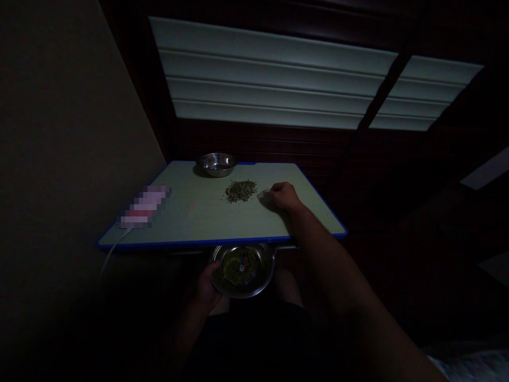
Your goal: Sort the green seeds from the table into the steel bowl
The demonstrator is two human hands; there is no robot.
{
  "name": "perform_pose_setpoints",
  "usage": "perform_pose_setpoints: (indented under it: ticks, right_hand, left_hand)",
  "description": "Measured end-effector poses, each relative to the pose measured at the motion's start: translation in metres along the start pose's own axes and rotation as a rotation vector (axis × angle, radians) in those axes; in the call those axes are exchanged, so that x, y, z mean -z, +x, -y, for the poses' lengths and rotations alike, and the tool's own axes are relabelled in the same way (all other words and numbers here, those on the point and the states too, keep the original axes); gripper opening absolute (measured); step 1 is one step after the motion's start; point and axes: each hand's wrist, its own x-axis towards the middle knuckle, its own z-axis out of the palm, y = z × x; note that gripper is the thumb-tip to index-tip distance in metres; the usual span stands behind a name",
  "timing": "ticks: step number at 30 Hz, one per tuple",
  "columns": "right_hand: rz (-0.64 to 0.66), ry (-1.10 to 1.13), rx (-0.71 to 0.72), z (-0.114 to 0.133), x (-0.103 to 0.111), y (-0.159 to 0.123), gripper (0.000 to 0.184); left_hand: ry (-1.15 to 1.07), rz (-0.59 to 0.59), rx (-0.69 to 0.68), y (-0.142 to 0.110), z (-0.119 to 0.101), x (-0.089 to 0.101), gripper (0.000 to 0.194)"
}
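My left hand [210, 286] grips the rim of a metal bowl [260, 286], held at the table's front edge, low before my lap. Greenish small grains [230, 265] lie inside it, along with a dark, printed piece [243, 261] that I cannot read. Over the right part of the table, my right hand [284, 196] is closed on a small pale, translucent piece [263, 195]; its exact kind is unclear in the dim light. Just left of that piece, a loose pile of small brownish-green grains [240, 191] is spread on the tabletop.
The pale table [191, 228] has a blue edge. At its back left stands another metal bowl [218, 165]. A blurred pink object [145, 207] with a white cable [113, 252] lies at the left side. A wall and dark wooden panels with pale slats [262, 79] stand beyond.
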Motion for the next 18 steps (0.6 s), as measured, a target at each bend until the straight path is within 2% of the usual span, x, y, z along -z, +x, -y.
perform_pose_setpoints:
  ticks: [5, 10, 18]
  right_hand:
    - [0.011, 0.108, 0.087, -0.0015, -0.0039, 0.0, 0.016]
    - [0.022, 0.117, 0.169, 0.0005, -0.0063, -0.0022, 0.018]
    - [0.111, 0.198, 0.14, 0.0023, -0.0059, -0.004, 0.018]
  left_hand:
    - [-0.007, -0.007, 0.024, -0.0003, -0.0003, 0.0007, 0.016]
    - [-0.022, 0.013, 0.018, 0.001, 0.0011, 0.003, 0.017]
    - [-0.018, 0.002, 0.032, 0.002, 0.0017, 0.0045, 0.018]
